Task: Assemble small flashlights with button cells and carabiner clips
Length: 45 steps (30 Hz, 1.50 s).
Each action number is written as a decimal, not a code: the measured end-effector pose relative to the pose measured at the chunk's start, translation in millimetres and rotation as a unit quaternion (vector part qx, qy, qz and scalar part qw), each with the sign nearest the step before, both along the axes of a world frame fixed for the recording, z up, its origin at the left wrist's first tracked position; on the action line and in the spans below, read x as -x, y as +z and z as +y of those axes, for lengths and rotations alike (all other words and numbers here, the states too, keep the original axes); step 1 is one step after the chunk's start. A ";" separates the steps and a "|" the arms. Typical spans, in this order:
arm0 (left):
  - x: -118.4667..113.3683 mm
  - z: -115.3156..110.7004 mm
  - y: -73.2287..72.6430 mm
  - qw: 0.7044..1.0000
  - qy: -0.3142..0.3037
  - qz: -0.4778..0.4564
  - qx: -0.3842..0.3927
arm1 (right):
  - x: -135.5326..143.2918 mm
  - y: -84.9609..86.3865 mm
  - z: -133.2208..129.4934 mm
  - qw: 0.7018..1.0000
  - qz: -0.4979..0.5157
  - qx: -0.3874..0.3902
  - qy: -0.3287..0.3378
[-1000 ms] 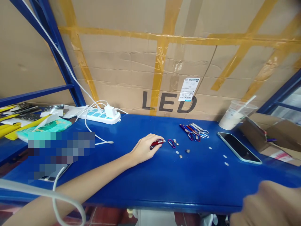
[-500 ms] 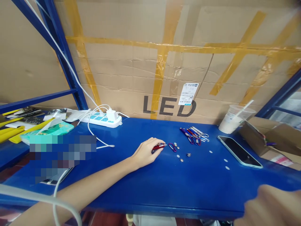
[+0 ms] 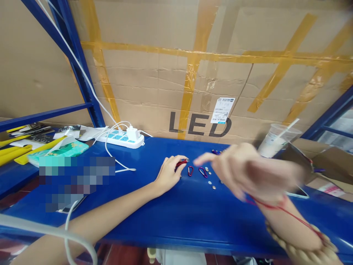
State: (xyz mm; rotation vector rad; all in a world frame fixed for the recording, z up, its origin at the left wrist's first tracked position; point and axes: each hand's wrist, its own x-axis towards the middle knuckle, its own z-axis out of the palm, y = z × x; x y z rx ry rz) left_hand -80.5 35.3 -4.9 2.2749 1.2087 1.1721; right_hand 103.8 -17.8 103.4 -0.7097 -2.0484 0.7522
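Note:
My left hand (image 3: pixel 171 170) is closed around a slim red metal tube with a silver tip, like a keychain flashlight (image 3: pixel 181 163), just above the blue tabletop. A red carabiner (image 3: pixel 190 170) and a purple carabiner (image 3: pixel 203 172) lie to the right of it. Near them are small silver discs like button cells (image 3: pixel 213 187). My right hand (image 3: pixel 242 169), smeared by motion, hangs over the right half of the table with one finger stretched leftward; whether it holds anything cannot be made out. It covers most of the pile of keychain lights (image 3: pixel 216 151).
A white power strip (image 3: pixel 121 139) with cables stands at the back left, beside yellow and green packets (image 3: pixel 59 149). To the right are a plastic cup with a straw (image 3: pixel 275 141), a partly hidden phone (image 3: pixel 300 193) and an open cardboard box (image 3: pixel 328 165). A large carton (image 3: pixel 154 92) forms the back.
My right hand has swung from the lower right corner in over the table. My left hand keeps the red tube, shifted slightly up and left. A red carabiner now shows beside it.

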 end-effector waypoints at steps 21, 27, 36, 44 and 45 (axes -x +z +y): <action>2.2 2.5 2.9 0.984 0.017 -0.142 0.104 | -2.5 -88.5 53.3 0.890 -0.382 -0.225 -0.104; 1.6 3.3 1.8 0.979 0.020 -0.160 0.122 | 5.1 -95.0 48.0 0.902 -0.361 -0.171 -0.164; -1.1 4.0 2.9 0.977 0.013 -0.156 0.146 | 3.4 -99.1 52.6 0.879 -0.394 -0.205 -0.176; -0.8 4.4 2.9 0.980 -0.005 -0.135 0.148 | 4.1 -95.9 52.8 0.956 -0.230 -0.055 -0.175; -0.8 4.3 3.2 0.980 -0.015 -0.132 0.148 | 4.9 -95.7 52.3 0.966 -0.195 -0.032 -0.168</action>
